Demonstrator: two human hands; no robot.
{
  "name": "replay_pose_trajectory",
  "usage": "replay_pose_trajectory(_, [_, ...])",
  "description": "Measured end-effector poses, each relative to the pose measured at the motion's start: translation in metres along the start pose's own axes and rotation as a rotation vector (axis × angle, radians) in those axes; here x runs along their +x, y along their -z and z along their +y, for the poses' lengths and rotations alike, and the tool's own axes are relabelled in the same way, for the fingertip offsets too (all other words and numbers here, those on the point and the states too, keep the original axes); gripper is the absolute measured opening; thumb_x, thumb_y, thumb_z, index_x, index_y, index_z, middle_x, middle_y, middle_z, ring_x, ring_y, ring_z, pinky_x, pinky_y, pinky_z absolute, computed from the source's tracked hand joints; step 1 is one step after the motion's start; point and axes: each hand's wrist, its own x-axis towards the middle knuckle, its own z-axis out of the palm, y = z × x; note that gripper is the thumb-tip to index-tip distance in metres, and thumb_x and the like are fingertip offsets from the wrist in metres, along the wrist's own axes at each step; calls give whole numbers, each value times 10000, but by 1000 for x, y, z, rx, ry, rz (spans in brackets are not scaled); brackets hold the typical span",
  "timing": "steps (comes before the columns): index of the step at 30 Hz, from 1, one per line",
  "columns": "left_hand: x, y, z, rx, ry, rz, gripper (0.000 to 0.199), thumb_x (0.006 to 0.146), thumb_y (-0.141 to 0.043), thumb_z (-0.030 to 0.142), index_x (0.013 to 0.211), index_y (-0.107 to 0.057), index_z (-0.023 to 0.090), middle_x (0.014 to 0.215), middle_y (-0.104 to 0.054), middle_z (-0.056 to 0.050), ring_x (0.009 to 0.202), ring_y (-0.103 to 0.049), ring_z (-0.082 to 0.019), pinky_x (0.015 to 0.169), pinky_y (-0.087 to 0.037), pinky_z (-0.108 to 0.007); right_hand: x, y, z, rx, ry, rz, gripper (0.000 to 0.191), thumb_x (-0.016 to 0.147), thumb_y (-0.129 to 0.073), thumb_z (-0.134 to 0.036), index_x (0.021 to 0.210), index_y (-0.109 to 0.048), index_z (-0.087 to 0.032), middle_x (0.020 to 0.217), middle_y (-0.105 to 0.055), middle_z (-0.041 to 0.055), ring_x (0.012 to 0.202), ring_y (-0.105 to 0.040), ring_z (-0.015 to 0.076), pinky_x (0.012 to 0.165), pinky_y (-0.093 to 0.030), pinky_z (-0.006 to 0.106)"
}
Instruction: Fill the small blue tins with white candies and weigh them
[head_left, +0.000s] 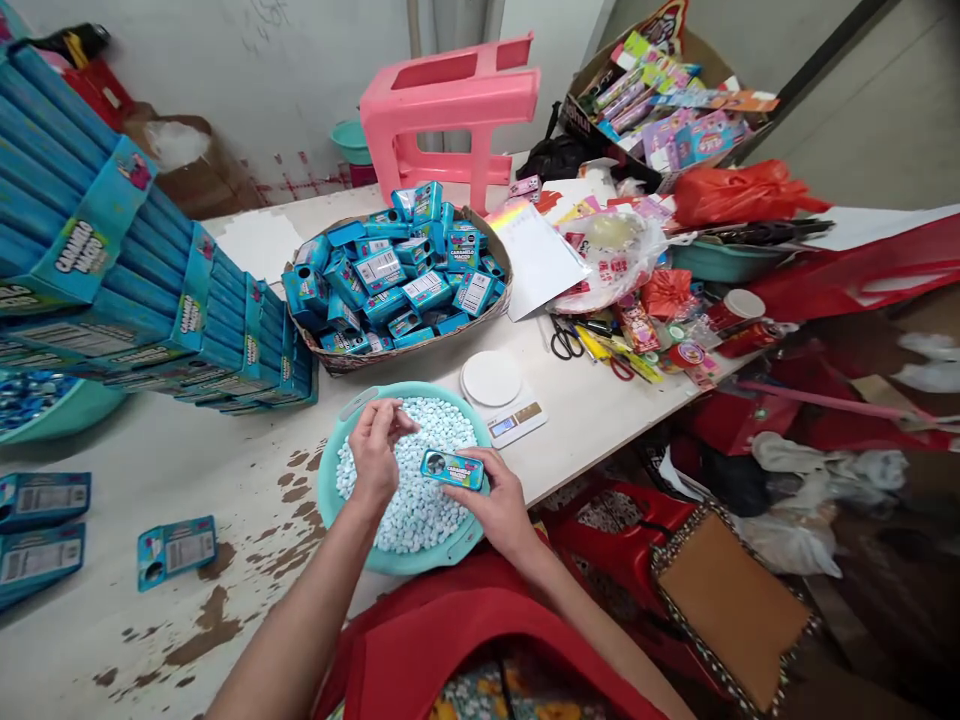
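A round turquoise basin (328, 500) full of small pale-blue candies (427, 520) stands in front of me. My right hand (501, 505) holds a small blue candy box (452, 469) over the basin's right side. The box is tilted, with its printed face and a round dark opening or window turned up. Above the left part of the candies is my left hand (376, 452), its fingers curled together. Whatever lies between those fingers is too small or hidden to make out. Behind the basin sits a cardboard tray (349, 362) heaped with similar blue boxes (427, 290).
A white kitchen scale (491, 380) stands right of the basin. Stacked blue display boxes (142, 290) rise at left; a loose blue box (176, 552) lies nearby. Scissors (566, 340), a pink stool (450, 110) and a carton of colourful packages (660, 110) are farther back.
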Motion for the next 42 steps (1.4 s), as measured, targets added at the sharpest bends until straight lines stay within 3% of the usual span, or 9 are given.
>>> replay_pose_trajectory(4, [28,4,-64,631,-120,-152,254,812,-528,409,915,-625,199,991,-612,-76,989,-544,-233,920,-404,-413,-7,13,7,18,-14,16,346,688,-768,-271,1007,-639,-240,1028,-590,37,1007,-570,211,901,-459,338])
replay_pose_trajectory(8, [15,-2,-95,958,-173,-269,299,795,-560,431,1020,-631,248,1087,-580,-81,1060,-479,-266,945,-348,-439,-9,16,17,-9,-26,4,352,689,-768,-276,1013,-636,-238,1015,-595,40,981,-580,211,884,-466,340])
replay_pose_trajectory(11, [-1,2,-97,832,-75,-282,214,740,-619,424,851,-654,244,934,-599,-61,964,-508,-246,901,-368,-386,-6,17,20,-31,-29,20,347,699,-758,-270,1020,-630,-232,1011,-597,42,978,-578,211,878,-466,343])
replay_pose_trajectory(14, [-5,13,-96,557,90,-147,202,678,-666,409,659,-611,216,748,-580,-32,825,-535,-208,806,-403,-311,-2,18,19,-75,-40,15,328,713,-744,-269,1016,-626,-227,995,-597,43,961,-580,210,855,-475,338])
replay_pose_trajectory(17, [-1,18,-87,469,179,-66,313,744,-569,479,613,-545,196,603,-520,-6,632,-520,-167,644,-421,-277,1,18,16,-138,-41,5,308,717,-739,-258,1002,-626,-225,976,-598,43,933,-587,208,820,-488,332])
replay_pose_trajectory(21, [-3,10,-42,110,329,-51,318,806,-480,498,714,-499,194,560,-484,26,467,-461,-122,465,-378,-240,2,9,10,-249,9,-11,307,719,-733,-225,1004,-620,-228,982,-603,49,938,-588,215,825,-488,344])
replay_pose_trajectory(24, [-10,-2,-2,-287,365,-78,218,779,-564,397,767,-495,190,634,-529,21,497,-500,-107,483,-405,-227,2,-3,7,-332,83,-38,320,736,-711,-199,1037,-610,-233,992,-606,59,953,-584,222,841,-482,359])
replay_pose_trajectory(27, [-14,-12,19,-389,291,-83,172,778,-581,329,756,-493,182,682,-557,12,575,-562,-118,563,-454,-244,3,-14,4,-372,135,-70,334,742,-702,-196,1059,-604,-239,999,-611,64,964,-580,227,843,-481,363])
replay_pose_trajectory(42, [-14,-23,31,-273,215,-26,269,802,-596,306,605,-458,186,495,-445,41,507,-524,-112,556,-416,-247,11,-17,-5,-233,68,-43,333,711,-719,-198,1028,-631,-246,967,-617,43,933,-591,219,825,-485,353])
